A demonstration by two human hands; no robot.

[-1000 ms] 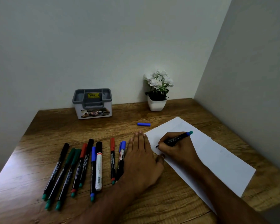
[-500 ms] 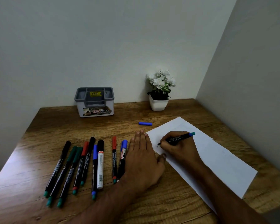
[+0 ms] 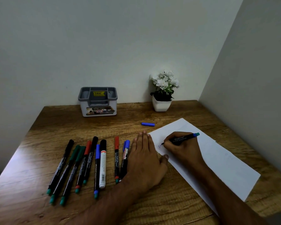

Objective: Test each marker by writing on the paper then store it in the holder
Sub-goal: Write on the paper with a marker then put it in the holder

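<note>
My right hand point(image 3: 183, 148) grips a black marker point(image 3: 183, 138) with a teal end, its tip touching the white paper point(image 3: 221, 159) near the paper's left edge, where a short blue scribble point(image 3: 160, 146) shows. My left hand point(image 3: 144, 161) lies flat, fingers together, on the table, its thumb on the paper's edge. The marker's blue cap point(image 3: 148, 124) lies on the wood beyond the hands. Several capped markers point(image 3: 88, 164) lie in a row to the left. The grey and white holder point(image 3: 98, 101) stands at the back by the wall.
A white pot with white flowers point(image 3: 163, 91) stands at the back right of the wooden table point(image 3: 23, 184). Walls close in at the back and on the right. The table's left edge drops off beyond the marker row.
The marker tip has moved a little to the right on the paper and a short blue scribble has appeared. My left hand has stayed flat in place.
</note>
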